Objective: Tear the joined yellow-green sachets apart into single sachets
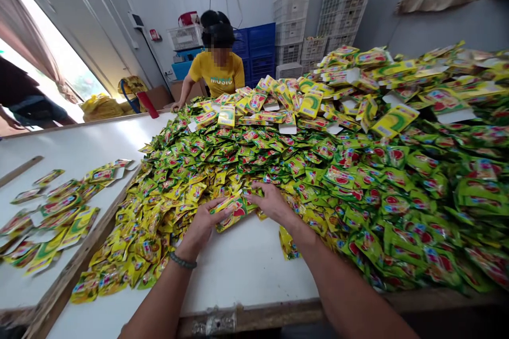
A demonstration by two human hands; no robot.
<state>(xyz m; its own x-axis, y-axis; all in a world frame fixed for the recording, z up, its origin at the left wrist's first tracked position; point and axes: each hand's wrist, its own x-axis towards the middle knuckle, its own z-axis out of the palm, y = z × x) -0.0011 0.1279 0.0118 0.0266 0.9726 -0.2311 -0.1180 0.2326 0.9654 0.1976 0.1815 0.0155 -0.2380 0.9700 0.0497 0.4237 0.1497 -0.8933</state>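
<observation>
My left hand (205, 221) is closed around a small yellow-and-green carton (235, 215) with a watermelon picture, held low over the white tabletop (246, 265). At the carton's right end, my right hand (273, 204) pinches a green sachet (250, 201); whether the sachet is partly inside the carton I cannot tell. Yellow sachets (147, 222) lie heaped beyond and left of my left hand. A large mound of green sachets (358, 180) spreads behind and right of my right hand. One yellow sachet (289, 243) lies just below my right wrist.
Flattish cartons (310, 103) are piled along the back of the mound. More cartons (63, 217) lie left, beyond a wooden strip (85, 246). A person in a yellow shirt (221, 75) is across the table. Stacked crates (292, 26) stand against the wall.
</observation>
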